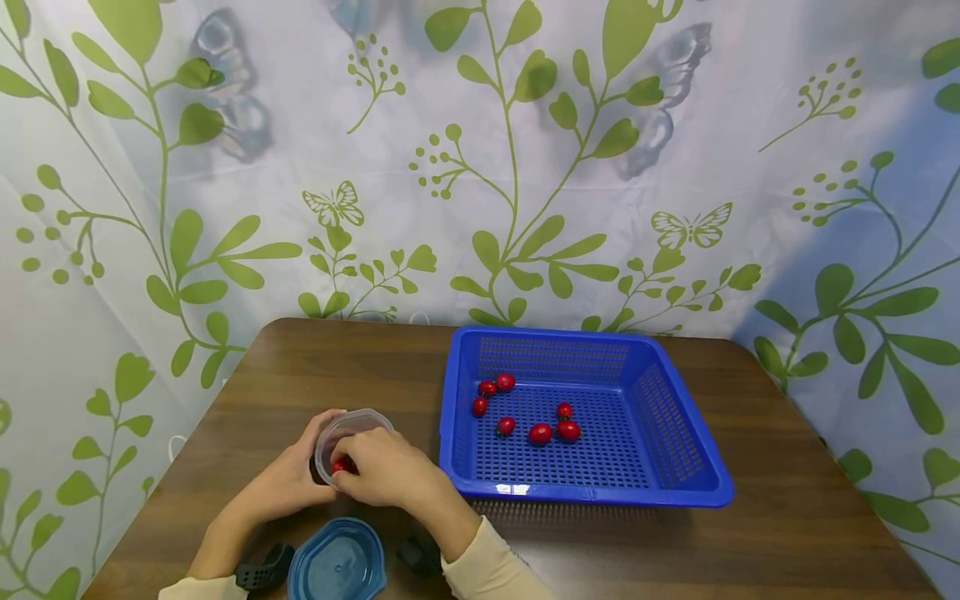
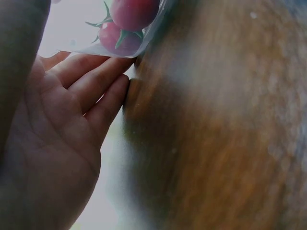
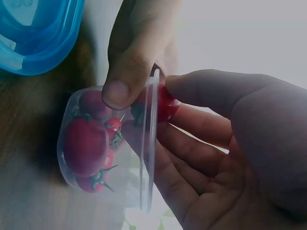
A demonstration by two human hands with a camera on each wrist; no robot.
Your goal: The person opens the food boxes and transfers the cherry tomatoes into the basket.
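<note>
Tomatoes (image 1: 540, 433) in the basket (image 1: 592, 493) there, tub (image 1: 351, 425) to its left.
The basket stands on the table (image 1: 787, 533), a cloth (image 1: 480, 167) hanging behind it; over on its left the tub holds more tomatoes (image 3: 86, 146), and the lid (image 1: 337, 562) lies off the basket's front left corner.

A hand could slide across the brown tabletop (image 1: 360, 362) left of the blue basket (image 1: 585, 492), beyond the clear container (image 1: 355, 424). The basket's raised wall (image 1: 464, 417) blocks any low path rightward.
</note>
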